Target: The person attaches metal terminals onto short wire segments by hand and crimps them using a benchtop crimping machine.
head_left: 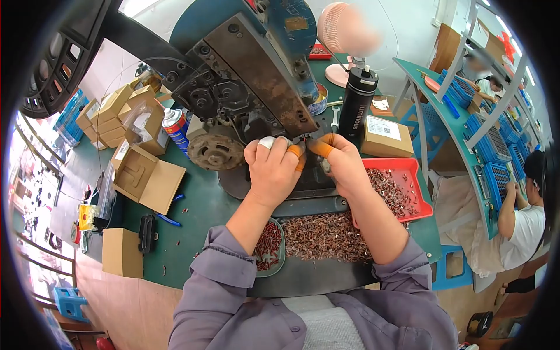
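My left hand (273, 169) and my right hand (344, 166) meet at the foot of a dark metal press (251, 76), just under its slanted ram. Orange finger covers (330, 140) wrap fingers on both hands, and a white one (266, 142) sits on a left finger. Both hands are closed in a pinch; whatever lies between the fingertips is too small and hidden to name. Below my wrists, a heap of small brown-and-silver parts (326, 236) spreads over the bench. A green-rimmed tray (282, 256) of reddish parts stands under my left forearm, and a red tray (424, 201) of similar pieces lies beside my right.
A black bottle (357, 102), a wrench (335, 118) and a cardboard box (385, 137) stand right of the press. On the left are a spray can (175, 128), an open carton (149, 178) and blue-handled pliers (169, 220). Another person (522, 221) sits at the right-hand bench.
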Motion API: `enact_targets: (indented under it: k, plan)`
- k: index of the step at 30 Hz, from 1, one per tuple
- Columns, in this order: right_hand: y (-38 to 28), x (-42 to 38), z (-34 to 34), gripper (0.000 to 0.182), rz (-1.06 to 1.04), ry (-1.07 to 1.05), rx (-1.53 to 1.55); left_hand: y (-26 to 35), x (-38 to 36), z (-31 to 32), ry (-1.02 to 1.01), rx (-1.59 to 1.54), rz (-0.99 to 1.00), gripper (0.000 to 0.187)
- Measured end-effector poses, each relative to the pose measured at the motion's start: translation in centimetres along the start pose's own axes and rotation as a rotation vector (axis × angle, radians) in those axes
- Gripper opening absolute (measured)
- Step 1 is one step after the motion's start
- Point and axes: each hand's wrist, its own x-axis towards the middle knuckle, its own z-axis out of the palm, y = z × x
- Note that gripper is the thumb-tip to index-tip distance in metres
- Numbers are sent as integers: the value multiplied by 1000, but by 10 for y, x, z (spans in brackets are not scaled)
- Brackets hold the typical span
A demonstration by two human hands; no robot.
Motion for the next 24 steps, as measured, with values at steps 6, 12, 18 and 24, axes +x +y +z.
enact_targets:
  k: [6, 12, 18, 24]
  plan:
    - [-2, 0, 1, 10, 11, 18, 29, 0, -1, 2, 12, 3, -16, 27]
    - [-3, -3, 5, 7, -171, -13, -96, -2, -2, 2, 28, -19, 3, 34]
    - [10, 8, 1, 11, -353, -42, -247, -4, -3, -1, 16, -27, -9, 32]
    - [0, -12, 11, 13, -501, 188, -526, -3, 0, -1, 17, -22, -16, 32]
